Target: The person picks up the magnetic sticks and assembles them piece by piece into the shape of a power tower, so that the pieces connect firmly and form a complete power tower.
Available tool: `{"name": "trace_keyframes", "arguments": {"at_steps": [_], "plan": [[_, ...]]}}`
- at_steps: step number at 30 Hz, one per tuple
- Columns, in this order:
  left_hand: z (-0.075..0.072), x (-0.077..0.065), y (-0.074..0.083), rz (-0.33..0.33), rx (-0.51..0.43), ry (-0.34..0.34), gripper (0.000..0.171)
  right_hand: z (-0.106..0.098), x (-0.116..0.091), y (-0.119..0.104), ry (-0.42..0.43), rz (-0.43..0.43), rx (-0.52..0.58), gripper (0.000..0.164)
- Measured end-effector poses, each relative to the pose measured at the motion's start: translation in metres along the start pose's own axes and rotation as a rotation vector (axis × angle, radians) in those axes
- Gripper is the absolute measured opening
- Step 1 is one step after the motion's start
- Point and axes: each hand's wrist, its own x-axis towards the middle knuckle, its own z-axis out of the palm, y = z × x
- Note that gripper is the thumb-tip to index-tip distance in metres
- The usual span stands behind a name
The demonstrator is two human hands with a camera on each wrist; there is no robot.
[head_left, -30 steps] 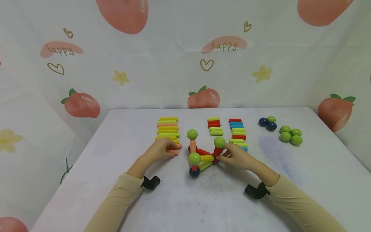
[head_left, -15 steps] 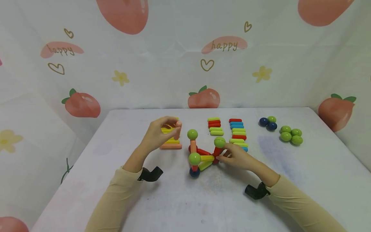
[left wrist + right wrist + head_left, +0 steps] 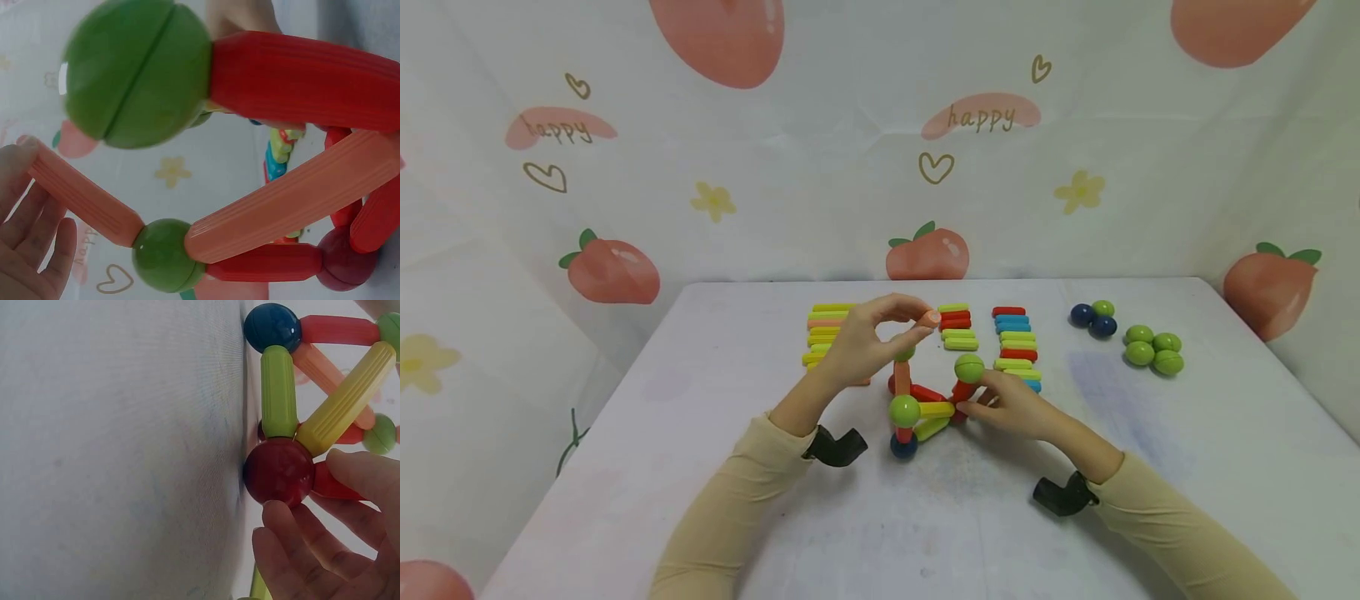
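My left hand (image 3: 865,342) pinches a salmon-pink rod (image 3: 84,194) by one end above the ball-and-rod frame. In the left wrist view the rod's other end meets a green ball (image 3: 164,255). The frame stands upright, with a yellow rod (image 3: 936,409), a nearer green ball (image 3: 904,412), a right-hand green ball (image 3: 969,368) and a dark blue ball (image 3: 903,443) at its foot. My right hand (image 3: 1011,404) holds the frame's right corner, fingertips on a dark red ball (image 3: 279,472) and thumb beside an upright red rod (image 3: 334,481).
Behind the left forearm lies a column of yellow, green and pink rods (image 3: 826,337). Shorter rods (image 3: 955,321) and another column (image 3: 1017,346) lie beyond the frame. Loose blue balls (image 3: 1102,326) and green balls (image 3: 1168,362) sit at the back right of the table (image 3: 1075,550).
My left hand has picked a salmon-pink rod from the left column, lifted it and carried it right to over the frame. My right hand has stayed at the frame's corner.
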Motion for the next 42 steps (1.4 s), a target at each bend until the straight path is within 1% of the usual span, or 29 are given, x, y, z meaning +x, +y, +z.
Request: {"name": "trace_keyframes", "arguments": {"at_steps": [5,7,8,11,13,17,19,22,24,26,29,34,36,38,42], "plan": [[0.006,0.003,0.000,0.045,0.010,-0.043,0.022,-0.001,0.000,-0.001,-0.007,0.003,0.007,0.023],[0.006,0.003,0.001,0.039,0.001,-0.047,0.023,-0.001,0.000,-0.001,-0.009,0.008,0.010,0.023],[0.006,0.003,0.001,0.023,-0.007,-0.045,0.023,-0.001,0.000,-0.001,-0.010,0.011,0.011,0.023],[0.005,0.002,0.000,-0.053,-0.044,-0.012,0.023,-0.001,0.000,-0.001,-0.010,0.020,0.011,0.023],[0.003,0.002,-0.002,-0.124,-0.079,0.027,0.024,-0.001,0.000,-0.001,-0.011,0.024,0.008,0.023],[0.000,0.002,-0.009,-0.249,-0.183,0.106,0.026,-0.001,0.000,-0.002,-0.013,0.029,0.005,0.024],[-0.001,0.002,-0.013,-0.306,-0.261,0.143,0.028,-0.001,0.000,-0.002,-0.014,0.032,0.005,0.024],[-0.003,0.002,-0.016,-0.382,-0.375,0.198,0.030,-0.001,0.000,-0.002,-0.013,0.036,0.003,0.024],[-0.004,0.002,-0.018,-0.420,-0.445,0.240,0.031,-0.001,0.000,-0.003,-0.013,0.041,0.000,0.024],[-0.005,0.001,-0.020,-0.442,-0.475,0.279,0.031,-0.001,0.000,-0.003,-0.013,0.038,-0.001,0.024],[-0.006,-0.001,-0.021,-0.450,-0.479,0.326,0.030,-0.001,0.000,-0.003,-0.011,0.029,-0.003,0.024],[-0.006,-0.004,-0.021,-0.428,-0.448,0.356,0.028,0.000,0.000,-0.003,-0.005,0.021,-0.012,0.024],[-0.006,-0.006,-0.021,-0.413,-0.416,0.363,0.027,0.000,0.001,-0.003,-0.007,0.022,-0.015,0.025],[-0.005,-0.007,-0.020,-0.382,-0.375,0.367,0.026,0.000,0.001,-0.004,-0.010,0.026,-0.016,0.025],[-0.002,-0.009,-0.016,-0.276,-0.271,0.360,0.025,0.000,0.000,-0.004,-0.013,0.030,-0.016,0.027]]}}
